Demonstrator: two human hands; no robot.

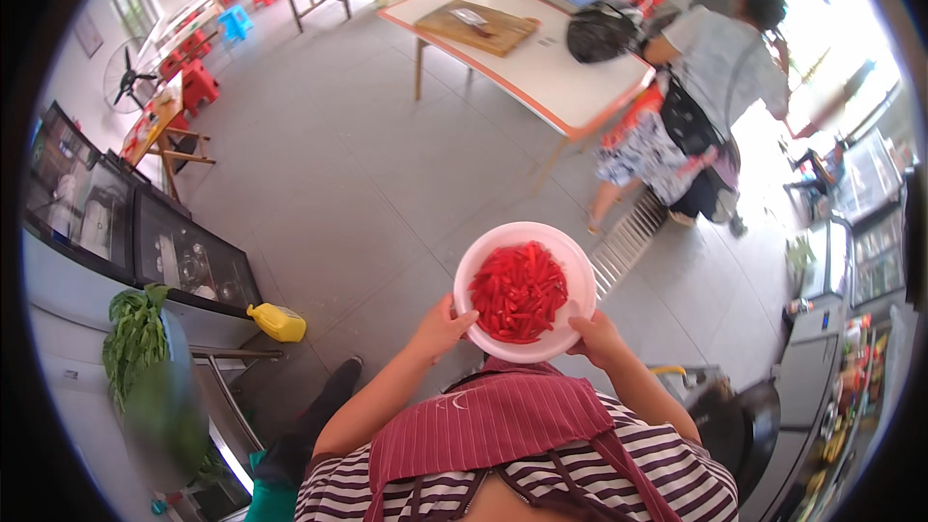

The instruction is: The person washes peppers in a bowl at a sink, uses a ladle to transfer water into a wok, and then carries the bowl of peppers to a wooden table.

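A pink plastic bowl (580, 254) of red chili peppers (518, 291) is held level in front of my body. My left hand (444, 326) grips its lower left rim, the thumb lying over the edge. On the lower right rim my right hand (594, 336) holds in the same way, thumb inside the edge. The fingers under the bowl are hidden. The peppers lie loosely heaped, a little left of the bowl's middle.
Ahead stands a white table (500, 3) with a wooden board (475, 27) and a black plastic bag (600, 32). Another person (718, 72) stands at its right end, beside a floor drain grate (629, 243). A yellow jug (278, 322) and glass-doored cabinets (138, 232) are at left, a black wok (754, 424) at right.
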